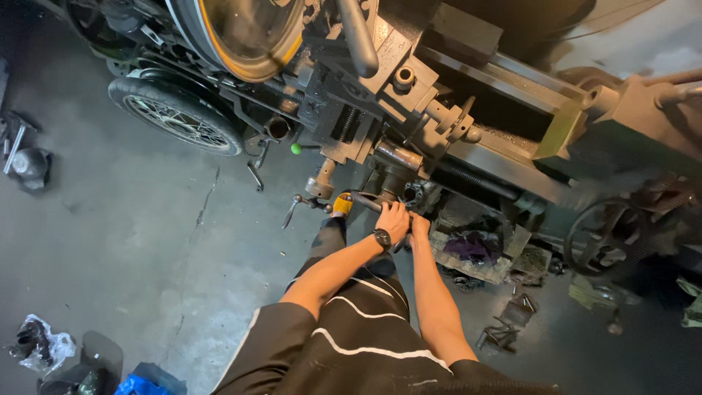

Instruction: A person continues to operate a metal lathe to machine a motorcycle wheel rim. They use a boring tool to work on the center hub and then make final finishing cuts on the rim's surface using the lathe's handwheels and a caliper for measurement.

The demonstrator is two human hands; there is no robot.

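Floor, left: one grey concrete floor (146, 241) is seen; one clear bag of dark parts (36, 342) and one blue bag (139, 384) lie at its lower left edge; one spoked wheel with tyre (175, 115) is propped near the machine; a dark lump with a rod (25, 162) lies at the far left.
Machine: one large lathe (453, 95) is stood across the top; one green knob (295, 148) and one crank handle (303, 203) are seen on its front.
Handle: one dark lever handle (369, 202), low on the lathe's apron, is gripped.
Left hand (395, 219): closed over the lever handle; one black wristwatch (382, 238) is worn.
Right hand (419, 225): pressed just beside the left, seemingly clamped on the same handle; its fingers are partly hidden.
Progress: the handle is held by two hands, so a turn or pull is judged to be under way; how far it has been moved cannot be told.
Right: one tray with purple cloth (475, 249), one handwheel (603, 238) and a few loose clamps (504, 333) are counted.
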